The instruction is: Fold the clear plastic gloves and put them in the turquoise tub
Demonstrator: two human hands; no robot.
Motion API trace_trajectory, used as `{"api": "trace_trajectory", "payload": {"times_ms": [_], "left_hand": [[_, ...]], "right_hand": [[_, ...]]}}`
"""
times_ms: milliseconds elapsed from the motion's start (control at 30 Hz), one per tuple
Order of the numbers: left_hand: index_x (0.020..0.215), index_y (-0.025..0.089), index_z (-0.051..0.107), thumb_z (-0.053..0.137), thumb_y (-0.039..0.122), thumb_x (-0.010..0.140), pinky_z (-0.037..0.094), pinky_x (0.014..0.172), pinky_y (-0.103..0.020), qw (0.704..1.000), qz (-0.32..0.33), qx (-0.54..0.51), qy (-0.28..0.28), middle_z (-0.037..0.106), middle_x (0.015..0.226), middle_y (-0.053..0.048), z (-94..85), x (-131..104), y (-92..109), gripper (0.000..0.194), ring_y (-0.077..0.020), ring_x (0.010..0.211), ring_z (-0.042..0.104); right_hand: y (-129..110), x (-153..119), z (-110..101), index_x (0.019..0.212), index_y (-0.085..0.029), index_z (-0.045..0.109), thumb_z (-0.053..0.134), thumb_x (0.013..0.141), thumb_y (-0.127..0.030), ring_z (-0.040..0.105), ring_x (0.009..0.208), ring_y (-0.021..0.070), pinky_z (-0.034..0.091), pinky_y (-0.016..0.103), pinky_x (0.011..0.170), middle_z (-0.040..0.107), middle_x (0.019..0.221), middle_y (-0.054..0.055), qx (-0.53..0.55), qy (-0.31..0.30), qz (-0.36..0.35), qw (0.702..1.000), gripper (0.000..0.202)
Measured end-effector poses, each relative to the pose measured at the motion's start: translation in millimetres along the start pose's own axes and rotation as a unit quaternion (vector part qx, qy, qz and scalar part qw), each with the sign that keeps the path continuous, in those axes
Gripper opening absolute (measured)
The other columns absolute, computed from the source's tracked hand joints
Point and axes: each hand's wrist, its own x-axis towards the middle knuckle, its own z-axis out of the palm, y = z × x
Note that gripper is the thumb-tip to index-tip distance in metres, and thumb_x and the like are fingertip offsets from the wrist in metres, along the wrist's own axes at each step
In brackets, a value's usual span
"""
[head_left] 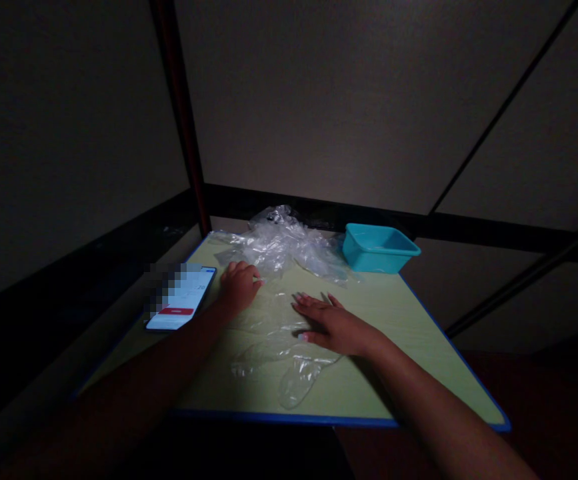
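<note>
A thin clear plastic piece (263, 327) lies spread on the table, with rounded, finger-like lobes toward the near edge. I cannot tell whether it is a glove or a bag. My left hand (240, 287) is closed at its far left edge, thumb and fingers pinching the film. Across the right part of it my right hand (336, 327) rests palm down, fingers apart. Just beyond both hands sits a crumpled heap of similar clear plastic (279, 243).
A phone (181, 300) with a lit screen lies left of my left hand. At the far right corner stands a turquoise plastic basket (376, 259). The pale green table (389, 373) has a blue edge, and panelled walls stand close behind and to the left.
</note>
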Motion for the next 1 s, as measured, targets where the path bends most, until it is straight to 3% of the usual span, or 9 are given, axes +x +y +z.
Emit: {"api": "trace_trajectory", "payload": {"times_ms": [300, 533, 800, 1000], "left_hand": [[0.075, 0.02, 0.063, 0.059, 0.02, 0.078, 0.04, 0.082, -0.037, 1.0, 0.0, -0.021, 0.005, 0.063, 0.096, -0.006, 3.6, 1.2, 8.3, 0.005, -0.0274, 0.101, 0.05], [0.072, 0.02, 0.06, 0.058, 0.021, 0.078, 0.04, 0.087, -0.036, 0.996, 0.004, -0.073, 0.047, 0.064, 0.092, -0.005, -1.4, 4.7, 1.7, 0.006, -0.0246, 0.098, 0.053], [0.07, 0.019, 0.057, 0.056, 0.021, 0.077, 0.042, 0.087, -0.033, 0.982, 0.05, -0.172, 0.066, 0.065, 0.081, -0.003, -11.1, 3.4, 8.6, 0.007, -0.0205, 0.088, 0.057], [0.071, 0.019, 0.057, 0.057, 0.017, 0.077, 0.046, 0.073, -0.027, 0.959, 0.132, -0.25, 0.018, 0.063, 0.076, 0.0, -12.1, -11.2, 27.1, 0.006, -0.0163, 0.078, 0.058]], "right_hand": [[-1.1, 0.1, 1.7, 0.146, -0.023, 0.031, 0.05, 0.088, -0.049, 0.019, 0.142, 0.0272, 0.006, 0.058, 0.111, 0.022, 0.153, 0.012, 0.005, -0.012, -0.005, 1.0, 0.066], [3.0, -1.1, -0.4, 0.147, -0.02, 0.029, 0.048, 0.089, -0.049, 0.018, 0.142, 0.0265, 0.007, 0.057, 0.111, 0.021, 0.153, 0.013, 0.003, -0.003, 0.009, 1.0, 0.067], [4.0, -1.0, -0.7, 0.146, -0.02, 0.03, 0.048, 0.089, -0.048, 0.018, 0.142, 0.0266, 0.007, 0.057, 0.111, 0.021, 0.153, 0.013, -0.003, -0.006, 0.014, 1.0, 0.067], [7.3, 0.1, -1.3, 0.145, -0.019, 0.033, 0.051, 0.088, -0.044, 0.023, 0.141, 0.0271, 0.012, 0.059, 0.11, 0.026, 0.151, 0.016, -0.01, 0.018, 0.023, 1.0, 0.065]]}}
